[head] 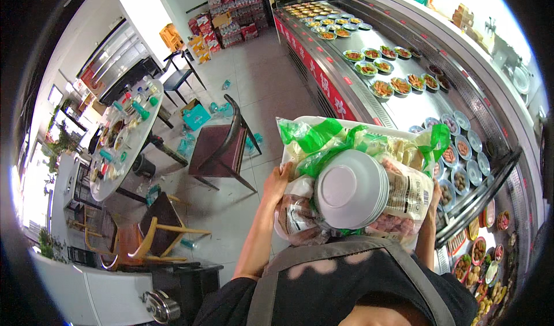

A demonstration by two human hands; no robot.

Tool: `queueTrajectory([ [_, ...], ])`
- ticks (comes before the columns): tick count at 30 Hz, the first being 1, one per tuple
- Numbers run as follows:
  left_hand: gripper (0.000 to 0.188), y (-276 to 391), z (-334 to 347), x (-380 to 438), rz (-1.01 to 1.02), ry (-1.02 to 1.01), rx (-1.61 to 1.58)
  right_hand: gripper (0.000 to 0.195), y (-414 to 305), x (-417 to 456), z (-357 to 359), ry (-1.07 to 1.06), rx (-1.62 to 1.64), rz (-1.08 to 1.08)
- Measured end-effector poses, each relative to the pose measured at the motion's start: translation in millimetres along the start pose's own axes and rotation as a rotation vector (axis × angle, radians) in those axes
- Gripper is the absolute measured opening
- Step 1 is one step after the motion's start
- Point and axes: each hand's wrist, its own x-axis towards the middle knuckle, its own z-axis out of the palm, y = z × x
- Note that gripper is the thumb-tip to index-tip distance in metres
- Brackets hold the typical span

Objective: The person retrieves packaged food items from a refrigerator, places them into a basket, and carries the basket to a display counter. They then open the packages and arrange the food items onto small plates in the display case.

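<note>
A white plastic tray (342,121) is held in front of my chest, gripped at its left side by my left hand (277,183) and at its right side by my right hand (434,196). On it, a stack of white bowls (346,187) lies upside down in the middle. Behind the bowls are clear and green plastic bags (320,137) with pale food inside. To the right of the bowls is a printed bag of pinkish frozen food (402,200), and to the left a clear bag of brownish food (298,209). The fingers are partly hidden by the tray and bags.
A refrigerated display counter (322,72) with plated foods runs along the right. Left stand a wooden armchair (220,148), a littered table (143,139), tipped chairs (160,230) and a blue chair (179,80). Litter and a turquoise box (196,117) lie on the floor; stacked drink packs (238,16) stand beyond.
</note>
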Motion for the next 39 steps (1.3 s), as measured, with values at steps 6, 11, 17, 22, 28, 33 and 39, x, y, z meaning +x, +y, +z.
queueTrajectory([
  [6,0.065,13,-23,124,0.008,0.002,0.005,0.027,10,90,91,-0.063,0.201,0.182],
  [11,0.063,22,-32,248,-0.052,0.064,0.053,0.028,21,195,190,-0.154,0.175,0.174],
  [17,0.070,20,-87,357,-0.212,0.144,-0.021,0.029,-6,303,321,-0.211,0.142,0.124],
  [22,0.075,-17,-137,430,-0.274,0.248,-0.142,0.032,-7,372,470,-0.322,0.210,0.127],
  [28,0.073,-56,-197,515,-0.324,0.385,-0.323,0.032,-7,405,638,-0.293,0.277,0.187],
  [33,0.068,-68,-240,561,-0.322,0.383,-0.350,0.047,-57,411,721,-0.348,0.050,0.083],
  [39,0.061,-77,-228,584,-0.379,0.452,-0.514,0.055,-69,439,776,-0.440,-0.161,0.073],
])
